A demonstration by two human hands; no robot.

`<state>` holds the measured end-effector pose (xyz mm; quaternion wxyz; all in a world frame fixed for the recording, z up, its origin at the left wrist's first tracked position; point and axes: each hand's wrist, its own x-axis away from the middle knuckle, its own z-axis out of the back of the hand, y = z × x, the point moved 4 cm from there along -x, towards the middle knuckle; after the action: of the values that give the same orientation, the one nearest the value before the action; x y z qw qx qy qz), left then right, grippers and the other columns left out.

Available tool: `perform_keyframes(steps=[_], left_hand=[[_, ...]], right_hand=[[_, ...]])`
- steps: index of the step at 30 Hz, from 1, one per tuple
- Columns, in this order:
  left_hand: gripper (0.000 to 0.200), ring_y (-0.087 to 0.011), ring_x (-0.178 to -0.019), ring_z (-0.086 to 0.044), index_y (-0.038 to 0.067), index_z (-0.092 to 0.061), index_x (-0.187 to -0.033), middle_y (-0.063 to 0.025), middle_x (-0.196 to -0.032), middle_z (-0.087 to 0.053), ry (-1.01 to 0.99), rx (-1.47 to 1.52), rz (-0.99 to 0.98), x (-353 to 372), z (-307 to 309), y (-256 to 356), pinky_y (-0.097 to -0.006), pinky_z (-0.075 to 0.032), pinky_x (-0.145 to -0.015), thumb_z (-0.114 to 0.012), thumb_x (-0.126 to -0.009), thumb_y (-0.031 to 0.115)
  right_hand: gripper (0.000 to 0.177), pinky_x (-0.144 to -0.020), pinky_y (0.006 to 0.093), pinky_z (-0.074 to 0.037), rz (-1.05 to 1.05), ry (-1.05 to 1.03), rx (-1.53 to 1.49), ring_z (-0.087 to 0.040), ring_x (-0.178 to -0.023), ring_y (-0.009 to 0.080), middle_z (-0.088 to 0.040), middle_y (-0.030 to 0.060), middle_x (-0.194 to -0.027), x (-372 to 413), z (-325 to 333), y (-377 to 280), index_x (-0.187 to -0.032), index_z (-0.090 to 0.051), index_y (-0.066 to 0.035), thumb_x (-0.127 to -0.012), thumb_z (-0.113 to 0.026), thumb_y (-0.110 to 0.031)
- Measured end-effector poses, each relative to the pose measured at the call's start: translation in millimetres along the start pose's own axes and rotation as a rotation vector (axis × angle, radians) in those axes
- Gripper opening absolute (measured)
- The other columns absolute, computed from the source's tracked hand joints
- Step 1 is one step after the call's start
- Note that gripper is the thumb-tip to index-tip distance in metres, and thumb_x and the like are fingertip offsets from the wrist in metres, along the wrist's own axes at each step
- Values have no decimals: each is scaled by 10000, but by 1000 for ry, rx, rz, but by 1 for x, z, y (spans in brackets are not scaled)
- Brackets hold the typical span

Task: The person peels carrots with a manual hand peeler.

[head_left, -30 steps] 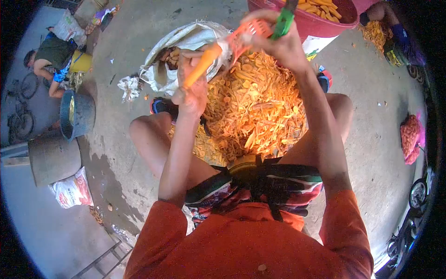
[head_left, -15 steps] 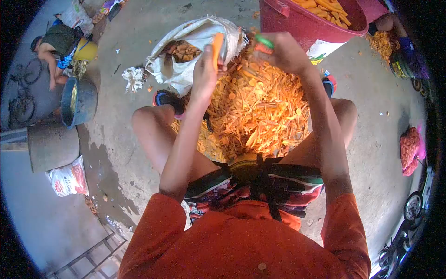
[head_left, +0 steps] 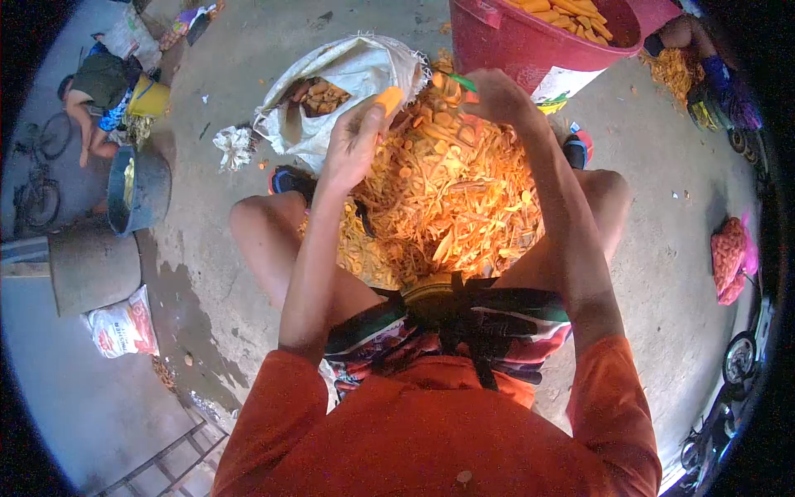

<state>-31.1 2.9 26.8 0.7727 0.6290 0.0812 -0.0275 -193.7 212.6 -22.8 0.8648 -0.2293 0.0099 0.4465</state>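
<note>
While the concrete floor (head_left: 671, 248) is heaped with orange peelings (head_left: 464, 199) just below the left hand (head_left: 356, 142) and right hand (head_left: 499, 95), a red tub (head_left: 495, 43) is seen beyond the right, a white sack (head_left: 317, 137) beyond the left. The carrot (head_left: 389, 100), laid along the opened palm a second ago, is now enclosed in the left hand, tip protruding. A green-handled tool (head_left: 463, 83), partly blurred, is gripped by the right, turned inward.

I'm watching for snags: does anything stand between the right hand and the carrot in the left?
Nothing visible blocks the gap: only the green tool in the right hand juts toward the carrot in the left hand. Peelings lie below.
</note>
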Motion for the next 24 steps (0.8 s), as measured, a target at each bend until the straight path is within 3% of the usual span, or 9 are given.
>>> perform_keyframes(steps=[2, 4, 6, 10, 12, 17, 19, 22, 24], left_hand=[[429, -47, -593, -439, 18, -636, -938, 30, -684, -508, -46, 24, -9, -2, -2, 13, -231, -369, -533, -525, -1007, 426], [426, -67, -535, -438, 59, -609, -846, 37, -656, -506, -524, -133, 472, 1, -17, 25, -254, -357, -479, -532, -999, 449], [416, -63, -538, -459, 81, -624, -860, 44, -624, -514, -737, -368, 246, -30, -37, 41, -241, -342, -467, -570, -971, 479], [348, -75, -696, -616, 79, -652, -1046, 2, -760, -635, -418, 263, 68, -134, -87, 89, -221, -431, -559, -632, -941, 411], [397, -178, -854, -694, 7, -528, -1286, -105, -1099, -691, -273, 406, 183, -159, -78, 117, -285, -540, -719, -565, -996, 276], [248, -112, -800, -668, 91, -668, -1081, -36, -856, -685, 324, -221, -358, -198, -27, -27, -239, -483, -619, -683, -906, 265], [169, -112, -683, -628, 68, -707, -963, -43, -840, -685, 410, 44, 105, -160, 20, -62, -274, -507, -641, -698, -797, 101], [159, -137, -730, -623, 45, -710, -952, -57, -832, -692, 675, 165, 239, -146, 131, -194, -290, -514, -675, -661, -834, 140], [441, -284, -896, -698, 9, -678, -1111, -160, -1025, -720, 708, -611, 450, -134, 193, -252, -396, -541, -819, -737, -830, 342]], right_hand=[[392, -699, 472, -522, -31, -6, -5, -661, -800, 410, -655, 212, -803, 12, 7, -1, -930, -622, 10, -724, -768, -290], [390, -719, 460, -527, -142, -137, 43, -658, -831, 406, -659, 221, -862, 17, 1, 4, -947, -634, -3, -690, -756, -270], [376, -718, 450, -530, -120, -290, -4, -668, -806, 370, -663, 208, -849, 15, -4, 2, -936, -637, -12, -679, -738, -268], [340, -680, 431, -523, -21, -262, -84, -665, -720, 297, -653, 152, -745, 7, -25, 2, -853, -621, -18, -687, -737, -292], [390, -707, 472, -532, -205, -501, -36, -669, -778, 379, -678, 210, -812, 9, -8, -11, -825, -645, -17, -694, -744, -370], [410, -730, 485, -521, -140, -427, 17, -662, -808, 397, -662, 204, -828, 27, 24, -10, -955, -633, -19, -770, -738, -370], [296, -732, 423, -510, -204, -309, -11, -667, -817, 331, -671, 178, -862, 37, 38, -7, -928, -629, -17, -794, -722, -264], [309, -733, 422, -503, -426, -439, -87, -660, -825, 328, -670, 172, -890, 42, 58, -17, -1006, -643, -31, -810, -715, -259], [334, -746, 428, -495, -440, -307, -168, -650, -840, 336, -668, 177, -914, 58, 48, -5, -1065, -650, -42, -815, -710, -255]])
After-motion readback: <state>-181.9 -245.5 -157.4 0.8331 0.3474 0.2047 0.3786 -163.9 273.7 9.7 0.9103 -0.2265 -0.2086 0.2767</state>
